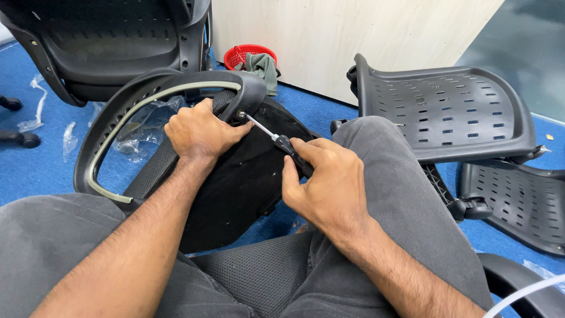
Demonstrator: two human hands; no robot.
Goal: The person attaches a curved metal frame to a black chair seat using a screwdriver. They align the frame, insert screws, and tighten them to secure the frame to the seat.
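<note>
A black curved armrest loop (pixel 118 112) with a grey inner strip leans against a black chair seat (pixel 241 182) that rests between my knees. My left hand (pixel 200 132) grips the armrest's end where it meets the seat. My right hand (pixel 323 185) holds a screwdriver (pixel 279 140) with a black handle. Its metal tip sits on a screw (pixel 241 114) at the joint, just right of my left thumb.
A perforated black chair back (pixel 447 112) lies to the right, with another (pixel 518 200) beyond it. A further chair shell (pixel 106 41) stands at the top left. A red basket (pixel 244 56) with a cloth is by the wall. Plastic wrap (pixel 141 126) lies on the blue carpet.
</note>
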